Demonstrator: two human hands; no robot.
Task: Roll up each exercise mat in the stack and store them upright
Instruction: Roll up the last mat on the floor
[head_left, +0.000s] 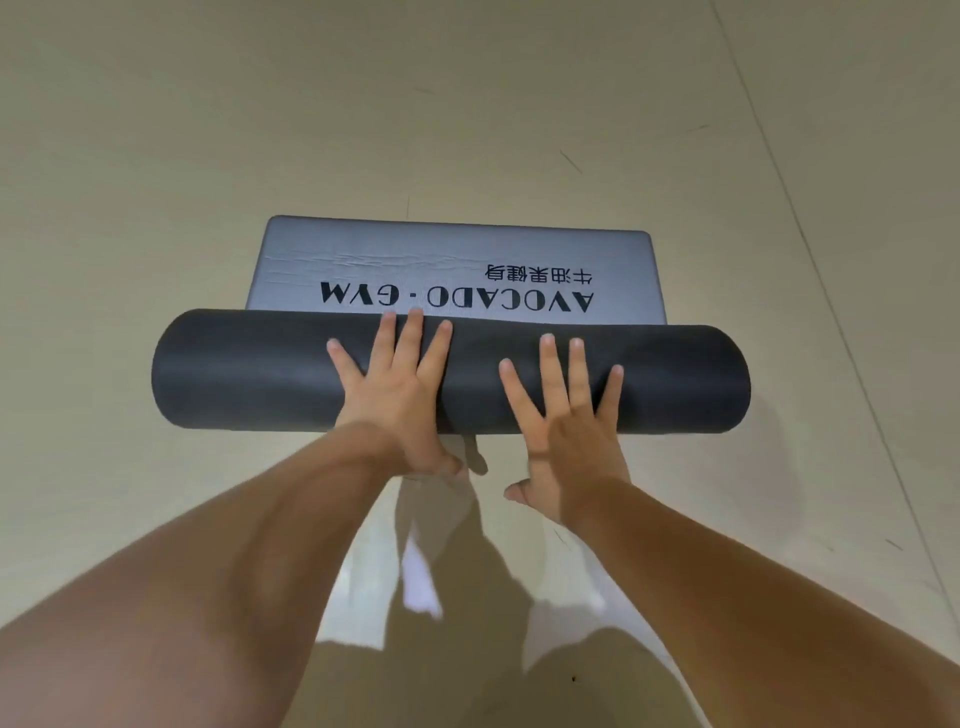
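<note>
Fingers (410, 332) of both hands lie spread and flat on the roll (249, 369), gripping nothing, only pressing on its top. Left hand (397, 395) sits at frame centre, right hand (569, 415) just beside it. This roll of the mat lies across the middle of the frame, most of the mat wound in. A short grey tail (452, 260) with printed lettering lies flat beyond it on the floor (156, 130). Finishing the roll and standing it upright look still to do; no other mats show.
</note>
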